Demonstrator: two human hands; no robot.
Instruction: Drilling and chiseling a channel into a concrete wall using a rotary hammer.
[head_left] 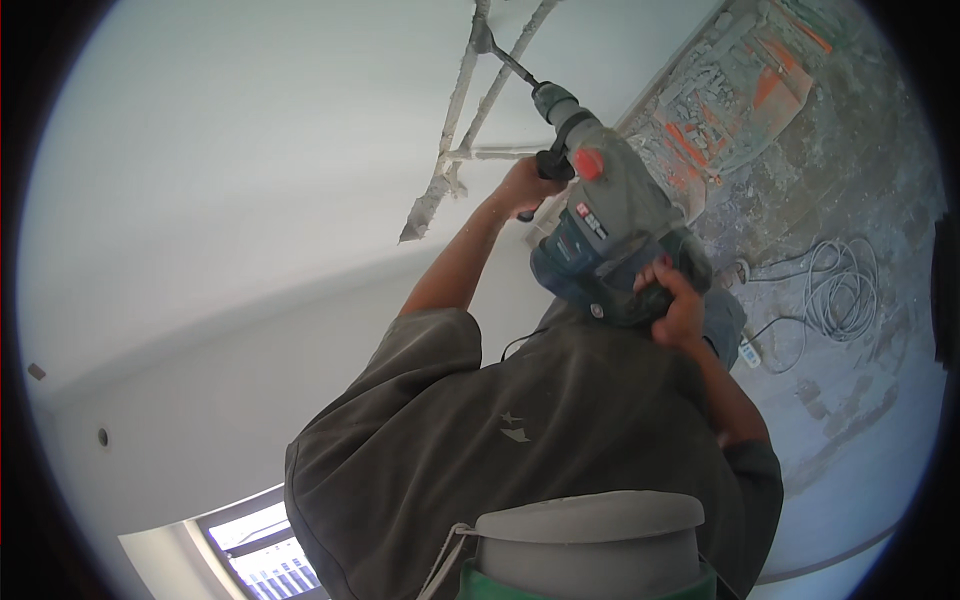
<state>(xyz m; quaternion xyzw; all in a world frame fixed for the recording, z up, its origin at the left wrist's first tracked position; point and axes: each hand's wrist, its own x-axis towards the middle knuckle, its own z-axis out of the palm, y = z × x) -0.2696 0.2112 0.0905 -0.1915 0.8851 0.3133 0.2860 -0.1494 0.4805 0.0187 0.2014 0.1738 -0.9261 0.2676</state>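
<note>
A dusty blue-green rotary hammer (625,185) with a red button is held across my front, tilted up to the left. My left hand (524,188) wraps round its black side handle (556,166), while my right hand (682,305) grips the rear handle (655,300). From the chuck a metal chisel bit (515,67) runs up to the white wall (300,130). Its tip meets a rough groove (462,85) cut in that wall. A second groove (497,85) runs alongside, and a short crosswise one (500,153) joins them lower down.
Broken rubble and orange scraps (700,125) lie along the foot of the wall. Coiled grey cable (840,290) rests on the dusty concrete floor (790,200), near a white power strip (749,353). A window (265,550) is at the lower left, and a round hole (103,437) pierces the wall.
</note>
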